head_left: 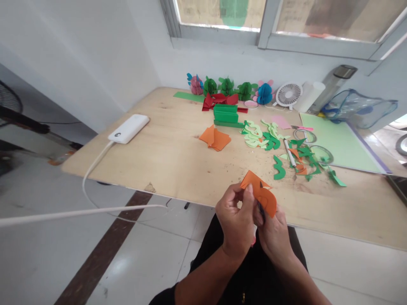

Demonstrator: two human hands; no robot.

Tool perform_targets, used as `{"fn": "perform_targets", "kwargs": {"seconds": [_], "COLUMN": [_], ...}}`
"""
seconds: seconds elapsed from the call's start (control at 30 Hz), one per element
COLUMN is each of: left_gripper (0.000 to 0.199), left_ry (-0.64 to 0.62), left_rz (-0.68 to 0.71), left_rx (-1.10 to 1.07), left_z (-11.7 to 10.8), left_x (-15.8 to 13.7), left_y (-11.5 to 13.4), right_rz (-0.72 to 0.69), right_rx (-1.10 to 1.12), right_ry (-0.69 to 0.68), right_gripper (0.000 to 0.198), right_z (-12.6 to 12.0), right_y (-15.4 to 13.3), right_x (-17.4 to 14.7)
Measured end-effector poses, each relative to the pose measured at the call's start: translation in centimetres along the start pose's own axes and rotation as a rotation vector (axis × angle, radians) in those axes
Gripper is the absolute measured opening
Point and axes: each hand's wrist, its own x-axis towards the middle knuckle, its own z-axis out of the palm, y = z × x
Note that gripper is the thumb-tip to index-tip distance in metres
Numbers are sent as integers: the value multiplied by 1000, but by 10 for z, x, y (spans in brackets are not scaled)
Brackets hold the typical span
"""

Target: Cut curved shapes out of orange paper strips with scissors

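My left hand (235,218) pinches a folded piece of orange paper (269,202) between thumb and fingers, just above the table's front edge. A curved outline is drawn on the paper, and one side has a rounded cut edge. Below the paper, my right hand (275,237) is closed around scissors (261,208). Only bits of their dark blades show at the paper, with a reddish part of the handle under the hands. Most of the scissors and the right fingers are hidden. Further back on the table lie more orange paper pieces (219,140).
Green cut shapes (279,168) and scraps lie right of centre, near a white pen (289,152) and tape rolls (321,154). Folded green paper (225,114), red paper (219,100), paper figures (227,87) and a small fan (288,94) stand behind. A power bank (129,128) lies left.
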Motion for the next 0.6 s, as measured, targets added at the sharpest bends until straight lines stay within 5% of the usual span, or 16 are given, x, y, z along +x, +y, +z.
{"fn": "perform_targets", "kwargs": {"seconds": [0.6], "left_gripper": [26], "left_ry": [31], "left_rz": [-73], "left_rx": [-104], "left_z": [2], "left_x": [3], "left_y": [-3], "right_rz": [37], "right_rx": [40], "right_ry": [4], "right_gripper": [43], "right_z": [1], "right_y": [-2], "right_x": [0]}}
